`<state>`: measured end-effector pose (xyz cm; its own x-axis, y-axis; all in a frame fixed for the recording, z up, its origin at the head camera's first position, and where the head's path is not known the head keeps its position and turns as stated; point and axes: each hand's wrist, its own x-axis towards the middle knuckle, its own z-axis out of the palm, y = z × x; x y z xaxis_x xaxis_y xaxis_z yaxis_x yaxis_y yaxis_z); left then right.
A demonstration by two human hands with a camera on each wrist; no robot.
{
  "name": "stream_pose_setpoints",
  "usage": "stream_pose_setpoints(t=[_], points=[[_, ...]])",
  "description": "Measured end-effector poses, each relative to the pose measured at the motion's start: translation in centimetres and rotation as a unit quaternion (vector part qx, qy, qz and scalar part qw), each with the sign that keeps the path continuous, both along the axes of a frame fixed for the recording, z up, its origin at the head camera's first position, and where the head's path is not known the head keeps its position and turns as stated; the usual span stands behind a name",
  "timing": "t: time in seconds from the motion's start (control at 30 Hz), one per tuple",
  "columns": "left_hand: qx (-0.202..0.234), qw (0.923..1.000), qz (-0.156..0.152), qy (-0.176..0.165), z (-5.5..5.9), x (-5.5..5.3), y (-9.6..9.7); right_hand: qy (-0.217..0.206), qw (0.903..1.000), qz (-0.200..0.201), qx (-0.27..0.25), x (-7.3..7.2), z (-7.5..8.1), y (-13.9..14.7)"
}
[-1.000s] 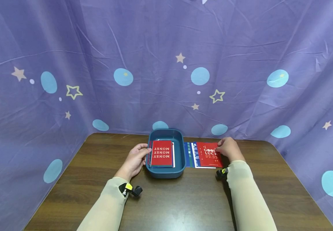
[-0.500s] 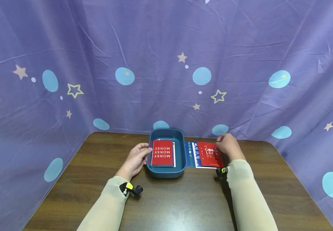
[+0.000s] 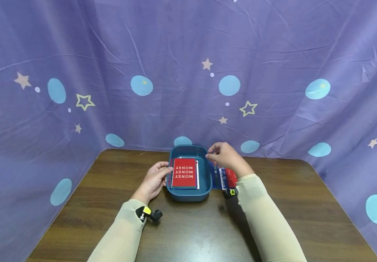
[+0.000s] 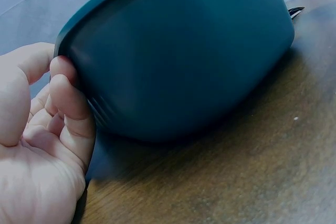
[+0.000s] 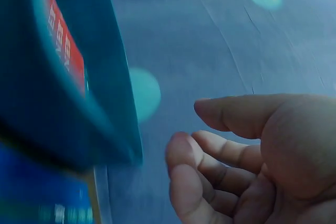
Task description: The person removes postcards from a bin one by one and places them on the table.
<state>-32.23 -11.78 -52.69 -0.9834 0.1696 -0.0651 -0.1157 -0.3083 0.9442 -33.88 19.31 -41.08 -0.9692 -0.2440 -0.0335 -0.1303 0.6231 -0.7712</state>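
A dark teal tray (image 3: 189, 198) stands on the table, holding a stack of cards topped by a red "MONEY" card (image 3: 184, 178). My left hand (image 3: 151, 183) pinches its left rim, thumb over the edge and fingers against the outer wall, as the left wrist view of the tray (image 4: 178, 61) confirms. Beside the tray's far right corner hovers my right hand (image 3: 226, 159). In the right wrist view the right hand (image 5: 236, 156) has thumb and fingers loosely bent and apart, with nothing between them.
To the tray's right lies an overlapping row of cards: a blue card (image 3: 215, 182), a white-edged card (image 3: 222, 181) and a red card (image 3: 231, 178), partly hidden under the right forearm. A purple curtain (image 3: 181, 109) rises behind the wooden table (image 3: 181, 233).
My right hand has left the red "GOOD LUCK" card and moved left to the tray's far right corner. The left hand and tray stay in place.
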Motion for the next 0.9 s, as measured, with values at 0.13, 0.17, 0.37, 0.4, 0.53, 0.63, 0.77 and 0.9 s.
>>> stream_pose_setpoints(t=[0.13,0.17,0.37,0.4,0.53,0.63,0.77,0.9], points=[[0.002,1.0,0.003,0.001,0.1,0.0,-0.2,-0.045,0.9976,0.048,0.019,-1.5,1.1,-3.9],[0.002,1.0,0.002,0.0,0.0,0.0,-0.2,-0.06,0.9962,0.055,0.03,-2.0,1.2,-4.8],[0.002,1.0,-0.003,-0.003,0.0,0.0,-0.2,-0.1,0.9828,0.065,0.141,-4.3,0.6,-9.4],[0.002,1.0,-0.003,-0.003,0.0,0.0,-0.2,-0.102,0.9788,0.061,0.167,-4.4,0.4,-10.0],[0.0,1.0,-0.001,-0.004,0.0,-0.1,-0.2,-0.095,0.9604,0.043,0.259,-4.5,-0.6,-12.0],[-0.001,1.0,-0.004,-0.003,-0.1,-0.3,-0.2,-0.082,0.9437,0.031,0.319,-5.4,-2.2,-13.0],[0.001,1.0,-0.003,-0.004,-0.1,-0.3,-0.1,-0.09,0.9337,0.015,0.346,-6.1,-3.7,-13.3],[0.001,1.0,-0.002,-0.005,-0.1,-0.2,-0.3,-0.099,0.9387,0.018,0.329,-5.2,-3.1,-13.1]])
